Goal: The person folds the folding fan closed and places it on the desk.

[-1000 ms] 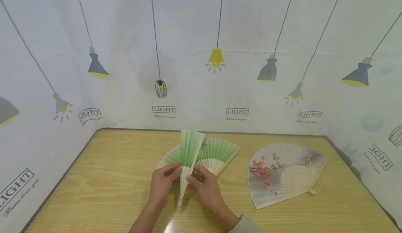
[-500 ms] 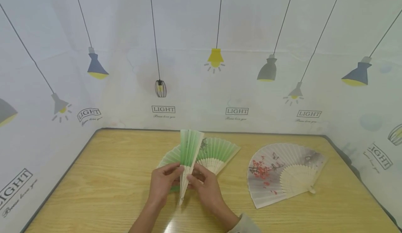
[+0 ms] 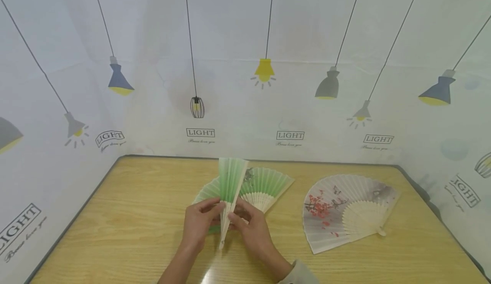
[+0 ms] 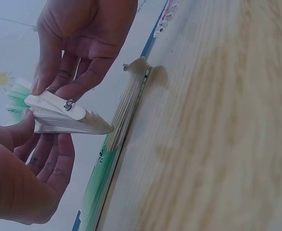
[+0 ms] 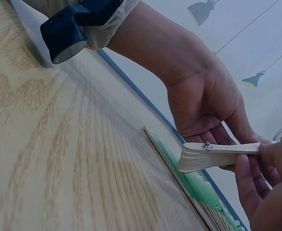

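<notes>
In the head view, a nearly folded green-and-white hand fan [image 3: 233, 177] stands between both hands, its leaf end away from me and its pivot end toward me. My left hand [image 3: 196, 224] pinches its pale ribs from the left. From the right, my right hand [image 3: 252, 228] grips the same ribs, thumb on the near side. A small metal ring [image 4: 69, 104] shows at the pivot in the left wrist view, where the ribs lie stacked. Behind the hands, a second green fan [image 3: 266, 186] lies spread on the table, partly hidden by the held fan and the hands.
To the right, a spread greyish-white fan [image 3: 356, 194] with red blossoms lies on the wood-grain table [image 3: 126, 220]. A pale wall covering [image 3: 238, 118] printed with lamps and "LIGHT" encloses the table's back and sides. A dark device [image 5: 66, 33] sits at a sleeve cuff.
The held fan's leaf end has shifted very slightly to the left. Both hands keep nearly the same position and grip, and the fans on the table have not moved.
</notes>
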### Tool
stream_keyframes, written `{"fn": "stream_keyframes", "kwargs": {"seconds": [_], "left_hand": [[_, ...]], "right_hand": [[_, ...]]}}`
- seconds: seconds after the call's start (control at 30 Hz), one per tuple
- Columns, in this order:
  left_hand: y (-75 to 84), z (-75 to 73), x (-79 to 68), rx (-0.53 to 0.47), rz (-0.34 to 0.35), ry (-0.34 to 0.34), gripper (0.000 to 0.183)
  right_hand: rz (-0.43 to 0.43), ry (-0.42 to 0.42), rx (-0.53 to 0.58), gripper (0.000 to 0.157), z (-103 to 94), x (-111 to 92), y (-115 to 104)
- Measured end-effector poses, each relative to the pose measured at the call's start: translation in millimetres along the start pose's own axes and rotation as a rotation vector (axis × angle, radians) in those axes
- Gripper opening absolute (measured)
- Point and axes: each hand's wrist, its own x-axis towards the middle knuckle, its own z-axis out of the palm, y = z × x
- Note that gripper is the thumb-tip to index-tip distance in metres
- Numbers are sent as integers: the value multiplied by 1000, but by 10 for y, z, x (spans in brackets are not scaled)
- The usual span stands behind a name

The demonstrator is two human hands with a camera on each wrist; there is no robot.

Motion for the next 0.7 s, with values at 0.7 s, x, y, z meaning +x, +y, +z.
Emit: {"fn": "stream_keyframes", "kwargs": {"seconds": [0.7], "left_hand": [[14, -4, -1, 21, -26, -40, 41]], "right_hand": [[-48, -6, -77, 46, 27, -55, -209]]}}
